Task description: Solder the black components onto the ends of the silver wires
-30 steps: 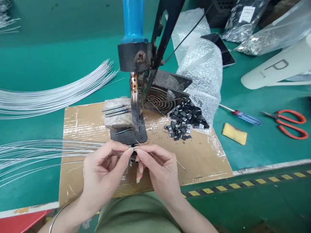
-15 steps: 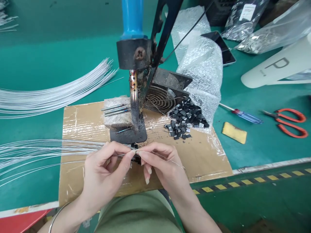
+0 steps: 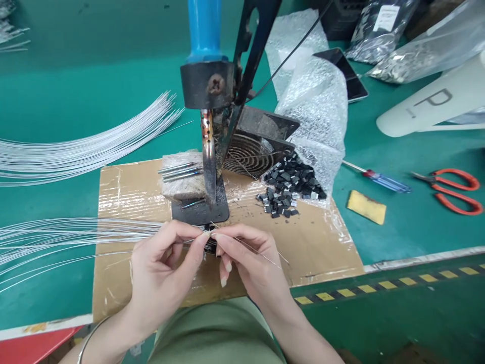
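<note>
Near the front edge of the cardboard (image 3: 318, 242), the left hand (image 3: 162, 268) and right hand (image 3: 261, 263) pinched thin wire (image 3: 273, 262), fingertips close together; black pieces (image 3: 291, 179) lay toward the back right corner.

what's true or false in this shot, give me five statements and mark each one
1. The left hand and right hand have fingertips close together. True.
2. Some small black pieces lie on the cardboard. True.
3. The red-handled pliers lie on the cardboard. False: they lie on the green table.
4. The yellow pad touches the screwdriver. False: a gap separates them.
5. The blue-handled soldering iron points upward. False: it points down.
</note>
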{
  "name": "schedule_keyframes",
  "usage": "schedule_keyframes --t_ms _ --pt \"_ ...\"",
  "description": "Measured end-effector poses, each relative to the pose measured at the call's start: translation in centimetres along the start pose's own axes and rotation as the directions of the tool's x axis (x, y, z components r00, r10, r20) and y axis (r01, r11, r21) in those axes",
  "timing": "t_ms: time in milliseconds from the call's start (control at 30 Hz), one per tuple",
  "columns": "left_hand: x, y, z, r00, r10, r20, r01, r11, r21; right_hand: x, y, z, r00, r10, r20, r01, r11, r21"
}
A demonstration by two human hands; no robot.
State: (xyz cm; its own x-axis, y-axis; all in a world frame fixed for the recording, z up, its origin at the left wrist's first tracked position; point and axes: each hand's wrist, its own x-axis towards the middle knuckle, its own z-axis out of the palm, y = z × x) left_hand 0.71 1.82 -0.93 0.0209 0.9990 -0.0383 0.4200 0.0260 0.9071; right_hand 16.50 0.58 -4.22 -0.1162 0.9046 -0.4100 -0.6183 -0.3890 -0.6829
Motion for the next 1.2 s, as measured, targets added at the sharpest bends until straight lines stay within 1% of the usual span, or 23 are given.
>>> schedule_keyframes --t_ms 333,467,633,833,1033,1200 --pt "-0.4 -0.5 -0.1 0.999 0.031 0.022 -0.033 0.997 0.065 0.1 -0.1 0.1 1.0 -0.023 0.007 0.023 1.0 0.003" --pt "-0.3 -0.4 -0.2 0.997 0.056 0.057 -0.06 0.996 0.06 0.2 -0.5 0.1 1.0 0.003 -0.011 -0.003 1.0 0.01" --pt "-0.2 -0.3 -0.3 0.993 0.074 0.094 -0.079 0.995 0.053 0.3 -1.1 -0.1 0.998 0.062 0.014 -0.062 0.998 0.021" --pt "-0.1 -0.4 -0.3 0.993 0.078 0.091 -0.083 0.995 0.055 0.3 -1.3 -0.3 0.997 0.072 0.024 -0.072 0.997 0.008" --pt "0.0 -0.4 -0.3 0.994 0.072 0.085 -0.078 0.995 0.069 0.3 -1.1 -0.3 0.998 0.056 0.041 -0.057 0.998 0.015" --pt "-0.2 -0.6 -0.2 0.998 0.035 0.048 -0.037 0.998 0.052 0.1 -0.6 -0.3 0.998 0.035 0.043 -0.037 0.999 0.035"
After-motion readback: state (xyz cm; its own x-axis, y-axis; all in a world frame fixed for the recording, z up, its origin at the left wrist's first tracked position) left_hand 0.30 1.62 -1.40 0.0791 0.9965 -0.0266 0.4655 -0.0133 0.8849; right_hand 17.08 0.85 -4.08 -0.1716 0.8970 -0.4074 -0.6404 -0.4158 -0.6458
